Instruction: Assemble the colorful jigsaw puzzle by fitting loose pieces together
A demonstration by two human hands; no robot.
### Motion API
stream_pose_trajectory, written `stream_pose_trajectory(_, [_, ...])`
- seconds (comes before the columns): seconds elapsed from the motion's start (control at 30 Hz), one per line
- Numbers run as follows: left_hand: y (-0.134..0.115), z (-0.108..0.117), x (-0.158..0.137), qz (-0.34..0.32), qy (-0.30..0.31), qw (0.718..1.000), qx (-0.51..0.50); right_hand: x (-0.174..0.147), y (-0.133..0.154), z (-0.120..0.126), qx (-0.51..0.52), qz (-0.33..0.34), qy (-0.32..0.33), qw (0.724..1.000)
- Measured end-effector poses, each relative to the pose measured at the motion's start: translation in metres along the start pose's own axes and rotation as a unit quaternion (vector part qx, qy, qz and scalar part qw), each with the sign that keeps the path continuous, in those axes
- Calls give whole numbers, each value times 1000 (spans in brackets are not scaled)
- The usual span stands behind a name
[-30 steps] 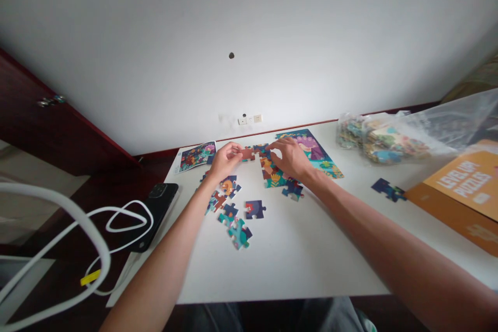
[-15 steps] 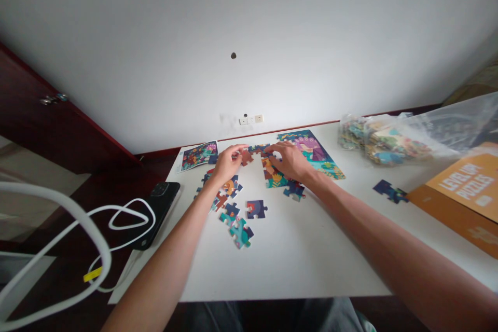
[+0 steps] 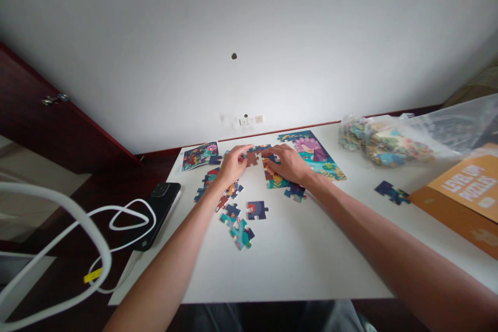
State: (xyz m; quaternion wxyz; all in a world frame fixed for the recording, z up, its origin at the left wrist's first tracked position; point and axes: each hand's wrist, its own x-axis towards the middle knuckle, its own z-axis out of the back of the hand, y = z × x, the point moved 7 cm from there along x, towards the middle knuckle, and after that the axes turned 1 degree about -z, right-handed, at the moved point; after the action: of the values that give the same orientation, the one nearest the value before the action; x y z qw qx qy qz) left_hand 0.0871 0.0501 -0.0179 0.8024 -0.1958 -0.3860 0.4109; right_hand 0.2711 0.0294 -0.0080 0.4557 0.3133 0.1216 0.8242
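Observation:
My left hand (image 3: 235, 164) is closed, thumb and fingers gripping the edge of a reddish-brown puzzle piece (image 3: 252, 158). That piece lies close to the row of pieces along the top. My right hand (image 3: 287, 162) rests with bent fingers on a joined puzzle section (image 3: 277, 181) and partly covers it; its fingertips reach toward the brown piece. Right of this hand is a larger assembled part (image 3: 311, 146) showing a purple figure. Several loose pieces lie near my left forearm, and a dark blue piece (image 3: 257, 210) with a red shape lies below the hands.
A picture sheet (image 3: 200, 155) lies at the back left. On the right are plastic bags of pieces (image 3: 397, 140), an orange puzzle box (image 3: 447, 212) and dark blue pieces (image 3: 391, 192). A black phone (image 3: 159, 212) with a white cable (image 3: 132, 202) sits at the left table edge.
My left hand has moved slightly right with the brown piece, closer to my right hand. My right hand's fingers have shifted a little left over the joined section.

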Motion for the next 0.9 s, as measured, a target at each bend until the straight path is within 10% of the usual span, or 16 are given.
stream_pose_trajectory(0.9, [-13,-15,1,-48,43,979,194,0,-16,-7,-16,-16,4,1000])
